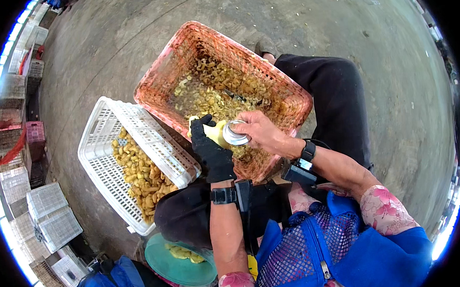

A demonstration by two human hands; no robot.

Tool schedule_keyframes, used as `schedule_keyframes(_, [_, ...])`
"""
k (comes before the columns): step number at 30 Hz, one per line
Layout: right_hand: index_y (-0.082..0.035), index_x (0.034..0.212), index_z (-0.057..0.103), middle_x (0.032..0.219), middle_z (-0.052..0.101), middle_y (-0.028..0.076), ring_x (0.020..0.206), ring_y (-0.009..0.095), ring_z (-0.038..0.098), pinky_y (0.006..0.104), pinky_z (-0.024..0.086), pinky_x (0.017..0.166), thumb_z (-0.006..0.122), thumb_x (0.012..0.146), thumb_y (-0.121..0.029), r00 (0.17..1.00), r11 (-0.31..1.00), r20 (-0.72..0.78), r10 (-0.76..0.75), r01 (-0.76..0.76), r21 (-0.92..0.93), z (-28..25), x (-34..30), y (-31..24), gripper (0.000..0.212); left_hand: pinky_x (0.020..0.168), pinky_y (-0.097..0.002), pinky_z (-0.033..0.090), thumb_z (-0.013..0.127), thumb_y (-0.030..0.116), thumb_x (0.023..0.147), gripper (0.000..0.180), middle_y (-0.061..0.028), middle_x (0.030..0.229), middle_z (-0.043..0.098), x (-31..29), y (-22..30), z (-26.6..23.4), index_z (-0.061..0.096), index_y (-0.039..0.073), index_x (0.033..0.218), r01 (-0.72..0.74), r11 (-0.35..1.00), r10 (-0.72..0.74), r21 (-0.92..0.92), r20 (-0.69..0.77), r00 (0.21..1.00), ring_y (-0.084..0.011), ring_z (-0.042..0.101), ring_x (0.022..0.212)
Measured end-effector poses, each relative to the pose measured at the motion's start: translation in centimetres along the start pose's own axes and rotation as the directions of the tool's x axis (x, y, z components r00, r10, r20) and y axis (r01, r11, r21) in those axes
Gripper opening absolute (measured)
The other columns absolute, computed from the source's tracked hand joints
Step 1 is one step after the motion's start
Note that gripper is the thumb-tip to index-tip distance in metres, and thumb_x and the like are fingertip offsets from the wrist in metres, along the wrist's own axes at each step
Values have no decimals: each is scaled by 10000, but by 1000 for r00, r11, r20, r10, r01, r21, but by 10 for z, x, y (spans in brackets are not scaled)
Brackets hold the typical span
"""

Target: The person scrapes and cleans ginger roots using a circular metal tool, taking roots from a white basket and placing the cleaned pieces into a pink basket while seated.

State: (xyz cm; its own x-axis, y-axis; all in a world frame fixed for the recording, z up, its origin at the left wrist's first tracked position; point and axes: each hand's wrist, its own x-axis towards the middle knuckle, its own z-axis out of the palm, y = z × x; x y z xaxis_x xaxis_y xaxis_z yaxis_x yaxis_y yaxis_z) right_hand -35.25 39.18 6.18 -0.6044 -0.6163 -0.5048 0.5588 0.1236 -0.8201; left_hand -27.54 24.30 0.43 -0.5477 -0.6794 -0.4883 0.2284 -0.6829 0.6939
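Note:
My left hand (212,155), in a black glove, is closed around a pale yellow piece of ginger (217,134). Bare fingers of my right hand (262,133) grip a round, silvery metal lid (234,133), its edge against the ginger's right end. Both hands are above the near part of a dirty pink plastic crate (234,44). Wet ginger peelings (212,100) cover much of its bottom, and a small dark object (234,96) lies among them; I cannot make out what it is.
A tilted white basket (98,162) of unpeeled ginger (139,173) stands left of the crate. By my left forearm, a green basin (160,259) holds pale ginger pieces (183,252). Someone in blue (115,283) is at lower left. Stacked crates (53,215) line the left side.

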Motion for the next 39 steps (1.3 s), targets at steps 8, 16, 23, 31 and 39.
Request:
schedule_keyframes(8, [-22,911,720,688,601,30,523,98,478,324,324,470,803,1059,-213,984,984,11,178,-178,-9,-2,12,21,256,796,-380,587,677,384,1099,386,-41,993,631,-3,2,1,744,11,1177,-142,989,139,30,87,986,-208,681,902])
schedule_keyframes(16, [-7,1019,777,841,685,-29,793,76,602,295,465,646,767,1092,-250,996,980,-4,91,-90,-175,-24,-18,37,254,767,-373,599,687,499,1128,529,-36,996,679,18,14,-23,671,51,1410,159,947,-98,-279,220,971,-218,695,873])
schedule_keyframes(23, [-34,1040,757,840,665,-40,725,49,545,268,417,596,739,1119,-249,998,998,32,-57,58,-27,2,-4,17,230,789,-450,624,739,548,1067,627,-71,1026,704,-1,22,-2,668,50,1441,228,946,-192,-230,167,967,-280,725,871])
schedule_keyframes(31, [-18,970,754,812,674,-7,689,75,579,307,431,566,752,1064,-228,993,991,117,21,-5,-135,10,-1,36,230,821,-417,602,765,533,1055,534,-25,984,675,17,21,-33,690,102,1362,205,933,-148,-296,203,968,-220,673,881])
schedule_keyframes(39, [-6,1000,734,838,662,18,755,118,610,350,514,669,747,1093,-292,993,949,24,-118,120,-290,-24,-11,58,302,783,-406,584,744,547,1074,510,-21,965,675,16,20,-34,691,105,1324,209,941,-154,-267,213,965,-217,671,853])
